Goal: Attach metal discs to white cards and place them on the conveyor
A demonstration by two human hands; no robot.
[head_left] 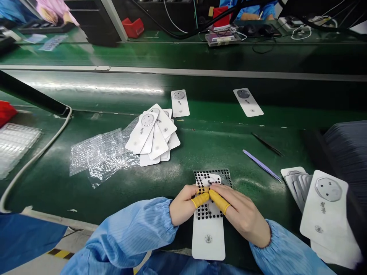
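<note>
One clear dotted sheet [207, 212], covered in rows of black dots, sits over the upper part of a white card [208, 246], whose lower end, with a small round mark, juts out from the sheet toward the person's body; whether the two touch cannot be told. The left hand [183, 206] comes to the sheet from its left, with thumb and finger in yellow covers narrowed together and holding the sheet between them. From its right comes the right hand [243, 212], yellow-covered thumb and bare-looking fingers drawn narrow against the sheet, close to the left fingertips; whether they pinch it or only press cannot be told. Under all this is a green counter [151, 187]. Right of the sheet and a little beyond it lie purple tweezers [262, 165], with dark tweezers [268, 144] behind them. Farther right of the sheet is a stack of cards [323, 206], printed with the same octagonal disc as the others, beside a dark stack of thin pieces [346, 152]. To the left of the sheet and beyond, a fanned heap of cards [153, 133] overlaps bubble-wrap bags [106, 156]. Well beyond the sheet lie two single cards, an upright one [180, 104] to its left and a slanted one [248, 103] to its right.
</note>
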